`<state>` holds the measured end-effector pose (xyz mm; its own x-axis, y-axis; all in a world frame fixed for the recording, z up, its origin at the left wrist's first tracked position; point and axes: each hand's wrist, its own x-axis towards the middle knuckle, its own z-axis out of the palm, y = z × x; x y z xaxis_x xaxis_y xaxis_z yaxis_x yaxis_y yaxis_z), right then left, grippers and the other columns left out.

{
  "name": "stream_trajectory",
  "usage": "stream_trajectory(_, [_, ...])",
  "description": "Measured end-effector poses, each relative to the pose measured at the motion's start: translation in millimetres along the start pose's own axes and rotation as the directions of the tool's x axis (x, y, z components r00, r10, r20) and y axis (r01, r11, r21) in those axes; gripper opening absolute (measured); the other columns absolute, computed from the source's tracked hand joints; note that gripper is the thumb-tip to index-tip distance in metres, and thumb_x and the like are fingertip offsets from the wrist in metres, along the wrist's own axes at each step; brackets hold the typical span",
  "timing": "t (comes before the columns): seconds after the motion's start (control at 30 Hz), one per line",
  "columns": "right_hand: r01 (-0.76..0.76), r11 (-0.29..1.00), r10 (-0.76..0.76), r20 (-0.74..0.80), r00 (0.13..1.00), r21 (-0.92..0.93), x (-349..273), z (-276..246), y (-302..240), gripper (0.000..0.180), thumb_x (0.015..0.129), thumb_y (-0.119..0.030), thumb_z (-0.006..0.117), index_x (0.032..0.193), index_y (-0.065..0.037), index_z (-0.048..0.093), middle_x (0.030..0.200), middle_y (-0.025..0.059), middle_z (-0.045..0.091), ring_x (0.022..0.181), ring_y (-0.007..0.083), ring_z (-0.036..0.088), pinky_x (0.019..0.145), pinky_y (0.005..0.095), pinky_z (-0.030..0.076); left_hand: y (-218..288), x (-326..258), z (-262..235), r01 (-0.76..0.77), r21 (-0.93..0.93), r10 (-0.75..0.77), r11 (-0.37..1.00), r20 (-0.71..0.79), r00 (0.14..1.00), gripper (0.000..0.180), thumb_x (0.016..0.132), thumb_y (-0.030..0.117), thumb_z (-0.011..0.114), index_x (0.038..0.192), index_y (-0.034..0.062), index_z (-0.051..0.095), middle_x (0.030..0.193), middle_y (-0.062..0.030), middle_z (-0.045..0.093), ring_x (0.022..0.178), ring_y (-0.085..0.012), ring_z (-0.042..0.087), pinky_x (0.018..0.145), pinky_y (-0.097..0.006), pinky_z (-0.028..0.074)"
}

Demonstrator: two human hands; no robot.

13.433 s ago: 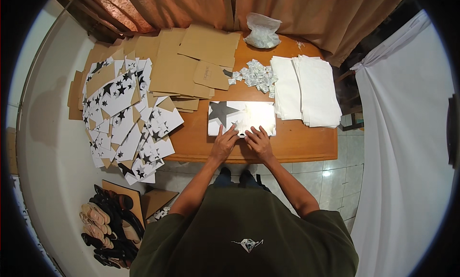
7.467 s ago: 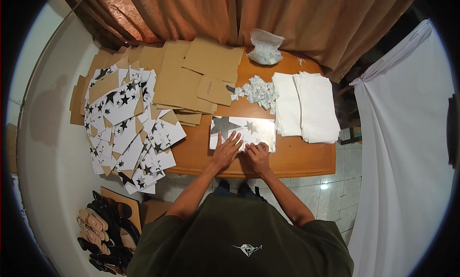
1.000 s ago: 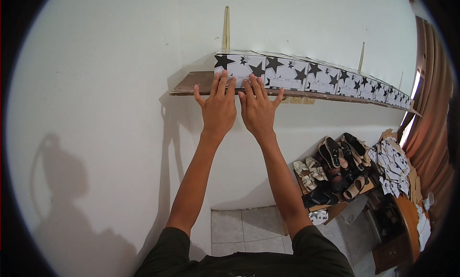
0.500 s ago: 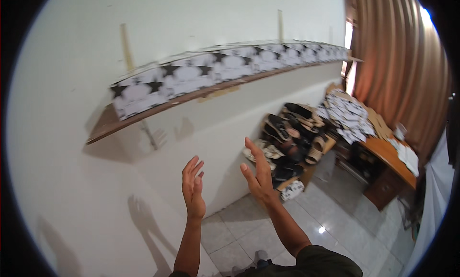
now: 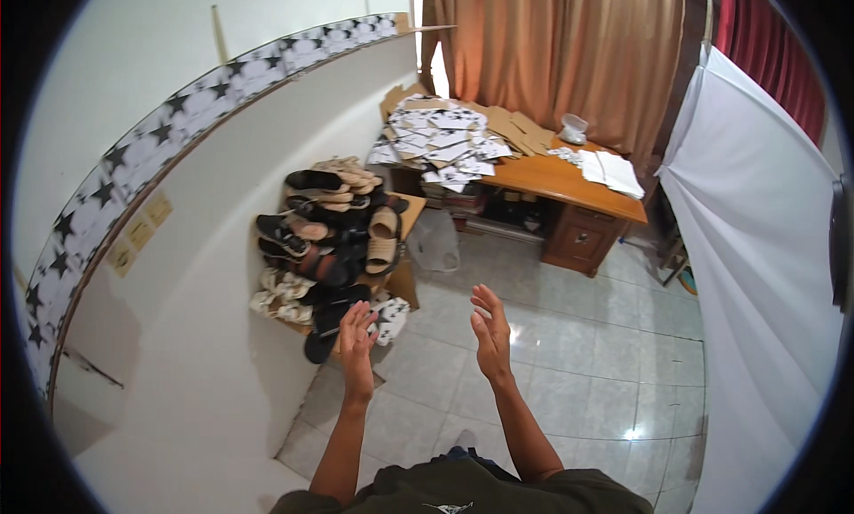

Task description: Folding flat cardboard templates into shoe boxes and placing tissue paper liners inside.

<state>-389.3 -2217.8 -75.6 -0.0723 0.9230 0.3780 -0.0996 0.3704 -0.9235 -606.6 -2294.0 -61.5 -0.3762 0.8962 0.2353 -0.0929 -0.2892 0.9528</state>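
Holds up left hand (image 5: 358,358) and right hand (image 5: 492,341), fingers of both loose, empty, before surface (image 5: 569,187). Left of surface: one shelf (image 5: 431,28) with one row of star-print boxes (image 5: 197,103), too blurred to count; one shoe heap (image 5: 325,269). On surface: one star-print card pile (image 5: 445,139).

Second ago, your left hand (image 5: 358,349) and right hand (image 5: 491,338) touched row of star boxes (image 5: 133,163); now both off, in air. You turned right: boxes slid left, desk (image 5: 551,180) nearer middle.
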Motion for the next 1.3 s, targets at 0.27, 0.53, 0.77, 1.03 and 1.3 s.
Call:
stream_trajectory(0.27, [0.014, 0.994, -0.033, -0.17, 0.985, -0.11, 191, -217, 75, 0.054, 0.1, -0.025, 0.054, 0.149, -0.005, 0.043, 0.145, 0.017, 0.054, 0.131, 0.0291, 0.054, 0.11, 0.0446, 0.042, -102, 169, 262, 0.045, -0.081, -0.029, 0.996, 0.188, 0.982, 0.068, 0.099, 0.047, 0.049, 0.151, 0.0063, 0.034, 0.154, -0.0173, 0.036, 0.141, -0.0311, 0.041, 0.114, -0.051, 0.031])
stream_trajectory(0.53, [-0.015, 0.995, 0.004, -0.121, 0.993, -0.094, 425, -271, 179, 0.055, 0.099, -0.024, 0.054, 0.149, -0.004, 0.043, 0.144, 0.0177, 0.054, 0.13, 0.0286, 0.054, 0.11, 0.0435, 0.042, -193, 389, 387, 0.029, -0.083, -0.012, 0.996, 0.192, 0.981, 0.067, 0.101, 0.05, 0.045, 0.151, 0.0076, 0.033, 0.153, -0.0169, 0.039, 0.137, -0.0298, 0.044, 0.112, -0.048, 0.033])
stream_trajectory(0.77, [-0.034, 0.997, 0.028, -0.08, 0.996, -0.074, 702, -278, 272, 0.054, 0.099, -0.022, 0.054, 0.148, -0.004, 0.043, 0.141, 0.0165, 0.053, 0.127, 0.0254, 0.054, 0.108, 0.0403, 0.041, -268, 662, 462, 0.067, -0.08, -0.055, 0.995, 0.144, 0.988, 0.064, 0.101, 0.047, 0.045, 0.15, 0.0078, 0.035, 0.153, -0.0157, 0.039, 0.136, -0.0283, 0.045, 0.11, -0.048, 0.033])
stream_trajectory(1.03, [-0.014, 0.999, 0.013, -0.067, 0.998, -0.029, 1019, -294, 371, 0.053, 0.099, -0.02, 0.058, 0.148, -0.003, 0.043, 0.141, 0.017, 0.055, 0.126, 0.0249, 0.055, 0.106, 0.0386, 0.044, -327, 961, 557, 0.039, -0.058, -0.033, 0.998, 0.111, 0.993, 0.063, 0.101, 0.046, 0.045, 0.15, 0.0072, 0.035, 0.152, -0.0154, 0.041, 0.135, -0.0271, 0.047, 0.109, -0.047, 0.034])
stream_trajectory(1.3, [-0.054, 0.998, 0.053, 0.023, 0.998, 0.029, 1308, -355, 503, 0.055, 0.1, -0.022, 0.06, 0.148, -0.003, 0.043, 0.139, 0.0175, 0.055, 0.126, 0.0253, 0.055, 0.106, 0.0384, 0.044, -436, 1215, 697, 0.004, -0.08, 0.0, 0.997, 0.047, 0.999, 0.061, 0.102, 0.044, 0.046, 0.149, 0.0064, 0.037, 0.15, -0.0147, 0.043, 0.133, -0.0251, 0.049, 0.108, -0.043, 0.036])
